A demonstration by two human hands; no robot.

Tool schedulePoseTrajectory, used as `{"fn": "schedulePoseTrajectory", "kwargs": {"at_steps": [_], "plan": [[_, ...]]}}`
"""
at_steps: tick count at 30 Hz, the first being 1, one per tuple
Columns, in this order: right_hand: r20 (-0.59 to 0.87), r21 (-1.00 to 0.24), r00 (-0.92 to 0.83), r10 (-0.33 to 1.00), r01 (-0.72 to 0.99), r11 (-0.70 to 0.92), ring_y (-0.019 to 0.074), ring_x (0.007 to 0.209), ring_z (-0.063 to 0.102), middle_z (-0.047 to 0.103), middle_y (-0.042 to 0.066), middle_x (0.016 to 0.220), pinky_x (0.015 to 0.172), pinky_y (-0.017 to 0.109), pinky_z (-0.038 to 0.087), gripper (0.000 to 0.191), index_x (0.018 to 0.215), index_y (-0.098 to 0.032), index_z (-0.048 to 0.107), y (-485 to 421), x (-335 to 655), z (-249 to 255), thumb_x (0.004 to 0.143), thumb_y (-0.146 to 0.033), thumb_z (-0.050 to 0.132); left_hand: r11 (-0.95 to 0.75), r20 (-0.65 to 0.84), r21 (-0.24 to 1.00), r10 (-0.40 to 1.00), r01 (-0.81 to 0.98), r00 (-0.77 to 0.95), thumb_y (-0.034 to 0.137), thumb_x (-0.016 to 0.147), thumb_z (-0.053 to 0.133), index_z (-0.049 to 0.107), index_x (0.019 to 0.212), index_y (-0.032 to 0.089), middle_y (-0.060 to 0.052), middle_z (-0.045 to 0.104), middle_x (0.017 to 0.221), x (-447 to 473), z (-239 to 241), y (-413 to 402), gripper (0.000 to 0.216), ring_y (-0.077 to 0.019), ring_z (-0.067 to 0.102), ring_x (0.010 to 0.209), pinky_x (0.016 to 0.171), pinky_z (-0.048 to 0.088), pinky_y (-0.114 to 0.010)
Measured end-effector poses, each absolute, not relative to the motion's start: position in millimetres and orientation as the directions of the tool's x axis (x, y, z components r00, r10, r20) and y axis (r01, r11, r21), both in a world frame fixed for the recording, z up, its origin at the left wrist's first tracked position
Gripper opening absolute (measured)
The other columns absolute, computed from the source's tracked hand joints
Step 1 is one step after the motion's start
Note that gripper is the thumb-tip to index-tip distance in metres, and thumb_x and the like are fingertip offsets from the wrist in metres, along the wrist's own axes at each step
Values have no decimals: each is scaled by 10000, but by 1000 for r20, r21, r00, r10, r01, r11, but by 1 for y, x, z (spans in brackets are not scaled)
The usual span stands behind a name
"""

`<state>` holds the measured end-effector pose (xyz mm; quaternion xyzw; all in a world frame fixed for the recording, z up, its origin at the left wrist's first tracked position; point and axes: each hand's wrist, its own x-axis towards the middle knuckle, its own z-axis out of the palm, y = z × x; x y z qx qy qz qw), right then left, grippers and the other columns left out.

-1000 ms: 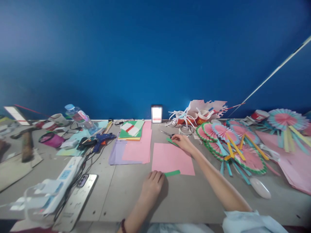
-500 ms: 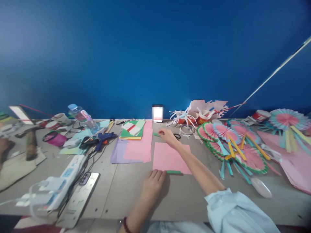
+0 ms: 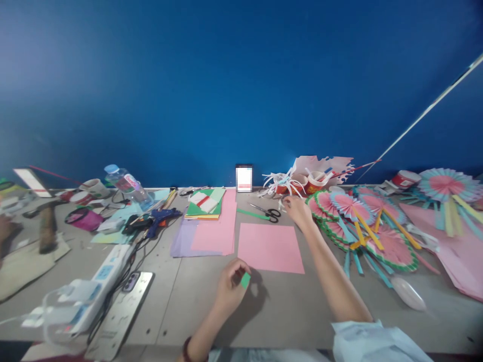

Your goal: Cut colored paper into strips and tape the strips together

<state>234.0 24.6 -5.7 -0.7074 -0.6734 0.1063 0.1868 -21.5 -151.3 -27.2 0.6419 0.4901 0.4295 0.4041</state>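
Note:
My left hand (image 3: 231, 282) is raised over the near side of the table, its fingers closed on a small green paper strip (image 3: 245, 280). Just beyond it lies a pink paper sheet (image 3: 270, 247), flat on the table. My right hand (image 3: 298, 210) reaches to the back right, fingers bent together beside the paper cups. At its fingertips is a small white bit, too small to name. To its left lie scissors with black handles (image 3: 274, 215), partly over another green paper strip (image 3: 252, 214).
Pleated paper fans (image 3: 350, 206) pile up on the right. Stacked coloured paper (image 3: 204, 203), a blue glue gun (image 3: 160, 217), a bottle (image 3: 128, 182), a power strip (image 3: 103, 281) and a phone (image 3: 121, 311) occupy the left. A hammer (image 3: 47, 221) lies near another person's hand (image 3: 5, 229).
My right hand has left the far green strip and moved right, uncovering the scissors. My left hand has lifted off the table with the near green strip, leaving the pink sheet.

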Motion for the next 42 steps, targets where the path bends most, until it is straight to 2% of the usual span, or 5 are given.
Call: {"fn": "schedulePoseTrajectory", "kwargs": {"at_steps": [8,13,20,31,42], "plan": [[-14,-319,120,993,941,-118,283,990,635,662,161,1118,747,317,467,248,1008,-173,702,27,254,-18,791,-162,583,205,-201,979,939,14,281,375,760,591,523,626,174,9,555,498,-14,11,-112,251,-103,484,444,461,345,-210],[-24,-312,111,993,943,-113,257,945,650,702,131,993,710,281,451,186,876,-181,724,29,253,-19,814,-163,549,26,-27,1000,963,7,268,416,770,627,551,647,165,1,582,543,-8,46,-74,290,-98,527,495,457,360,-189],[89,-402,96,991,914,-53,220,874,639,713,105,967,734,277,429,239,990,-180,675,25,263,4,862,-193,474,-112,138,984,970,-137,201,413,765,662,565,686,171,-25,663,723,-1,83,-34,273,-111,604,566,475,449,-205],[31,-749,-255,966,635,192,147,649,589,657,12,729,602,238,421,243,897,-196,621,-12,246,60,853,-395,488,-15,68,963,979,-269,190,342,633,796,538,744,171,-20,699,693,-10,68,-22,329,-180,684,654,667,535,-310],[91,-839,-280,956,496,226,144,676,596,652,15,758,655,259,456,233,933,-201,598,-8,232,51,874,-391,475,-175,185,981,973,-84,138,384,705,733,674,742,154,-67,705,824,-8,63,-19,241,-203,645,867,766,499,-297]]}}
